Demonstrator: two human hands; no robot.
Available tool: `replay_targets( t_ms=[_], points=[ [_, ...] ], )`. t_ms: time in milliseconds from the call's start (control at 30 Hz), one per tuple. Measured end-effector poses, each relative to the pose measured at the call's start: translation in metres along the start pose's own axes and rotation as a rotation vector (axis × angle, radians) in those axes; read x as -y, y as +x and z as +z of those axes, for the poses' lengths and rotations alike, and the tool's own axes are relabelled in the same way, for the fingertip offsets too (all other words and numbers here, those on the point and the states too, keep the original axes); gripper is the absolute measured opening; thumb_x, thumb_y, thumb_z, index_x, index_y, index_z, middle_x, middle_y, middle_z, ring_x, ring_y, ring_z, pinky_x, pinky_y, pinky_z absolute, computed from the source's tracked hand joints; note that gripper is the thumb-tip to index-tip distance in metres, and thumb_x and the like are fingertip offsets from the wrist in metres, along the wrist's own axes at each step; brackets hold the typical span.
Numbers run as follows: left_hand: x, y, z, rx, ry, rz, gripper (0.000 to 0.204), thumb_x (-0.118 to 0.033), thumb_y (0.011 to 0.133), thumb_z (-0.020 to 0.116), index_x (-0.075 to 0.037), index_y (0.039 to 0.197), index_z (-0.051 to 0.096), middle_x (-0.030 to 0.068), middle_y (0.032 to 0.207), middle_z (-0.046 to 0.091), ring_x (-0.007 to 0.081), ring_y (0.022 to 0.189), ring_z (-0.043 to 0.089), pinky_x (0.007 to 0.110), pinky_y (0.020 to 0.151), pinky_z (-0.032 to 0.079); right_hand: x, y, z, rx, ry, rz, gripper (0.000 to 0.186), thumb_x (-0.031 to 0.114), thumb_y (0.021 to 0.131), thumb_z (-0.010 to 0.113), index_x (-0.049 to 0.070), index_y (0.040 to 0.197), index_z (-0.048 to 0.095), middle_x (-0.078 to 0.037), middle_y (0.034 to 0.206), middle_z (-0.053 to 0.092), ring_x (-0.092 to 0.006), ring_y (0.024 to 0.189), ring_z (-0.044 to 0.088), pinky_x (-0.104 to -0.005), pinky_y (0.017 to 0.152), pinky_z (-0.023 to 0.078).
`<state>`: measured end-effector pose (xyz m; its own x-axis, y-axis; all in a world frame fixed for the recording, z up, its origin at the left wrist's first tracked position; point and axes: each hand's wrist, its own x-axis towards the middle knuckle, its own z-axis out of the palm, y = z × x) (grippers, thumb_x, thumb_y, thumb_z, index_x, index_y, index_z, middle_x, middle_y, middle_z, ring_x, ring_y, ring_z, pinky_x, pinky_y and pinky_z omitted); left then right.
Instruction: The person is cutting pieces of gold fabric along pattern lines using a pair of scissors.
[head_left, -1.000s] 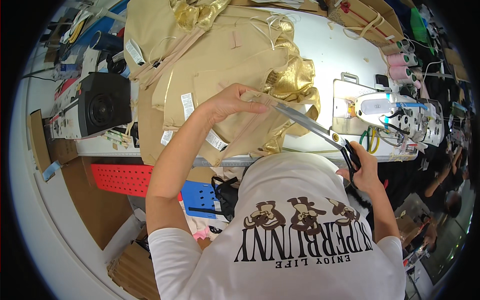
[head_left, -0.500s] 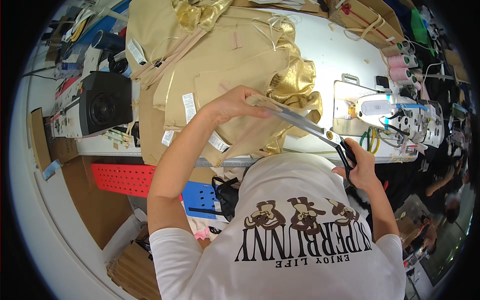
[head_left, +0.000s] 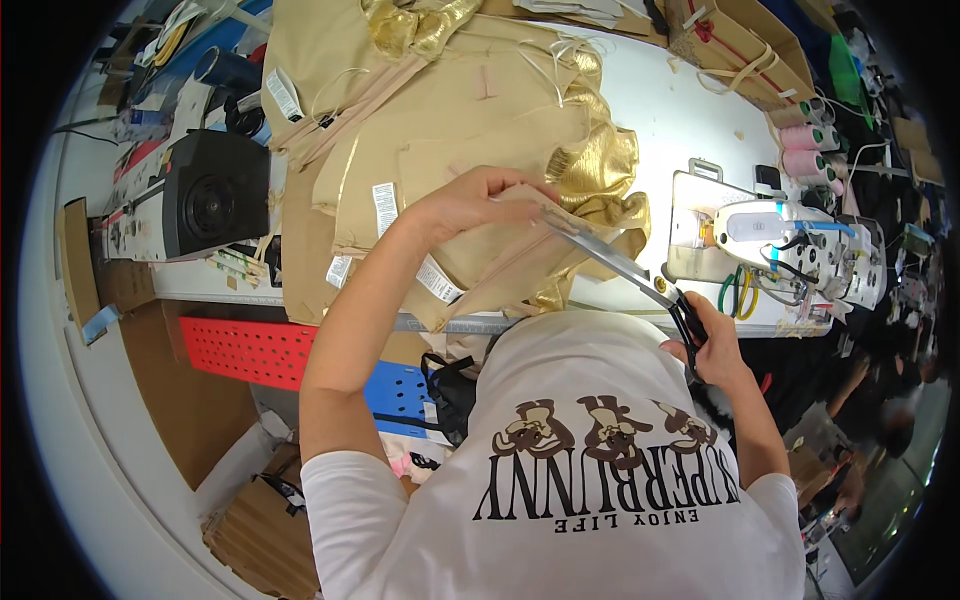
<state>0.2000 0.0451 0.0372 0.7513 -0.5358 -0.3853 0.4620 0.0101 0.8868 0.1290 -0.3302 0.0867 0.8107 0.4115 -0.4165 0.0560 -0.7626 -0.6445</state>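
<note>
My right hand (head_left: 714, 345) is wrapped round the black handles of a pair of large scissors (head_left: 612, 258). Their long silver blades slant up and left, with the tips at the edge of a beige fabric piece (head_left: 525, 262). My left hand (head_left: 475, 208) pinches that edge right by the tips; its fingers are slightly blurred. Beneath lie stacked layers of beige cloth (head_left: 480, 120) with white printed labels (head_left: 384, 206). Shiny gold ruffled fabric (head_left: 600, 170) borders the pile on its right.
To the right stands a white sewing machine (head_left: 770, 228), with pink thread cones (head_left: 805, 150) behind it. A cardboard box (head_left: 745, 45) occupies the far right corner. At left sits a black-ended machine (head_left: 212, 200). Green-and-yellow-handled snips (head_left: 740, 293) lie near the sewing machine.
The scissors have shifted slightly down, and their blades look closer together. My left fingers have moved a little at the fabric edge, which now hangs differently. The whole view has shifted slightly.
</note>
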Motion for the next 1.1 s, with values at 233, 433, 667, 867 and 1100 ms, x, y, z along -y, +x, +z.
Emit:
replay_targets(
  t_ms=[233,433,667,867,1100],
  points=[
    [0.004,-0.009,0.000,-0.094,0.275,0.500,0.034,-0.006,0.079,0.063,-0.009,0.112,0.058,0.0061,0.126,0.050,0.0190,0.118,0.046,0.031,0.102,0.032,-0.005,0.000,0.004,-0.036,0.012,-0.021,0.071,0.026,0.062,0.086,-0.003,0.114,0.048,-0.001,0.069,0.045,-0.0090,0.058,0.038,-0.0211,0.052,0.035],
    [0.008,-0.010,0.017,0.010,0.305,0.389,0.032,-0.008,0.072,0.073,-0.008,0.102,0.061,0.0031,0.116,0.053,0.0179,0.111,0.049,0.032,0.099,0.035,-0.007,-0.004,0.009,-0.077,-0.012,-0.089,0.073,0.026,0.061,0.086,-0.004,0.115,0.048,-0.001,0.072,0.048,-0.0093,0.060,0.039,-0.0209,0.054,0.037],
    [0.014,-0.011,0.025,-0.149,0.217,0.194,0.035,-0.011,0.073,0.076,-0.006,0.103,0.060,0.0006,0.102,0.058,0.0091,0.098,0.050,0.023,0.084,0.041,-0.007,-0.008,0.009,-0.082,-0.014,-0.041,0.074,0.027,0.060,0.087,-0.004,0.115,0.048,-0.002,0.074,0.049,-0.0086,0.062,0.040,-0.0204,0.055,0.038],
    [0.015,-0.011,0.024,-0.016,0.081,-0.008,0.037,-0.012,0.071,0.079,-0.004,0.105,0.065,-0.0039,0.090,0.063,0.0015,0.082,0.050,0.019,0.075,0.040,-0.014,-0.008,0.007,-0.062,-0.030,-0.057,0.075,0.026,0.060,0.087,-0.004,0.116,0.047,-0.002,0.074,0.049,-0.0091,0.062,0.041,-0.0205,0.056,0.038],
    [0.021,-0.009,0.027,-0.049,0.138,0.044,0.034,-0.008,0.072,0.077,-0.003,0.104,0.068,-0.0026,0.088,0.067,0.0009,0.077,0.052,0.018,0.071,0.042,-0.006,0.007,0.001,-0.124,-0.193,-0.203,0.078,0.039,0.059,0.085,-0.001,0.115,0.048,-0.007,0.070,0.051,-0.0144,0.057,0.045,-0.0247,0.053,0.040]
  ],
)
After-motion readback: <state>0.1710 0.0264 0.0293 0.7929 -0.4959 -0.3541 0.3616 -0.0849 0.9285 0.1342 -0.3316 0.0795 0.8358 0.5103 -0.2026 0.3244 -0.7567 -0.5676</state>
